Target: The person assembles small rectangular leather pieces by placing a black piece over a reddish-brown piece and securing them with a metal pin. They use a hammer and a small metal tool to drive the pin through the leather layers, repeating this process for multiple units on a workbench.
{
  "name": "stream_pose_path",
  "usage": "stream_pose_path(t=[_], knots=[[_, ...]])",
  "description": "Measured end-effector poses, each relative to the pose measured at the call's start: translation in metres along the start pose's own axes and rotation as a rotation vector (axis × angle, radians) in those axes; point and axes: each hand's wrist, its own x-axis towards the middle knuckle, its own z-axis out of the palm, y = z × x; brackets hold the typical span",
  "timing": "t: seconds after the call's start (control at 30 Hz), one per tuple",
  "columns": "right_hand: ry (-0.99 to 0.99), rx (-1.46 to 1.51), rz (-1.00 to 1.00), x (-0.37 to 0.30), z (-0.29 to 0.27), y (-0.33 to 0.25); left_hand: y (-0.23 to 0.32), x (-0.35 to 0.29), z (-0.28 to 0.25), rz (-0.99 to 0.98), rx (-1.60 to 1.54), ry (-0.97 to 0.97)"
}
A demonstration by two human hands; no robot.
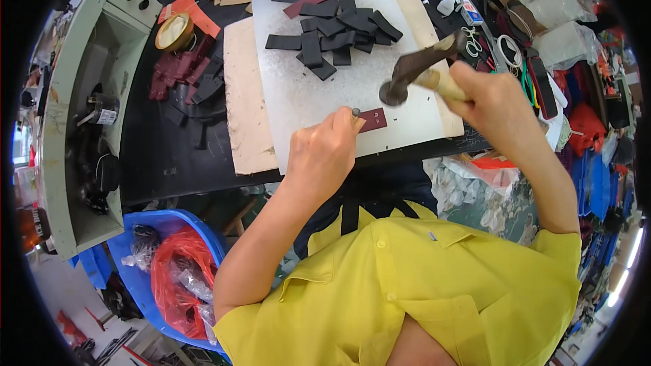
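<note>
My left hand (pixel 322 146) is closed around a small metal punch (pixel 356 112), whose round top pokes out above my fingers. Beneath it, a short maroon leather strip (pixel 375 120) with small cut marks lies on a white board (pixel 288 88); the punch's lower tip is hidden by my hand. My right hand (pixel 489 98) grips the wooden handle of a hammer (pixel 415 68). The hammer's dark head is raised to the right of the punch, apart from it. Farther back on the board, black strips (pixel 339 24) lie in a loose pile with a longer maroon strip.
At the left are maroon pieces (pixel 178 71), a round tin (pixel 175 32) and a grey-green machine housing (pixel 81 61). Scissors (pixel 471 42), cords and thread spools crowd the right side. A blue tub (pixel 220 247) with red plastic bags stands below the table's left edge.
</note>
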Motion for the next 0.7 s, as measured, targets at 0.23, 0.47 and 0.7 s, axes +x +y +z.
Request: stream_pose_path(t=[0.23, 0.47, 0.7], knots=[[-0.143, 0.073, -0.053, -0.016, 0.046, -0.008, 0.004, -0.002, 0.001, -0.023, 0.004, 0.052], [-0.194, 0.059, -0.065, -0.015, 0.046, -0.011, -0.012, 0.0, 0.005, -0.221, -0.44, 0.211], [-0.202, 0.064, -0.062, -0.015, 0.044, -0.011, -0.015, 0.005, 0.003, -0.328, -0.501, 0.087]])
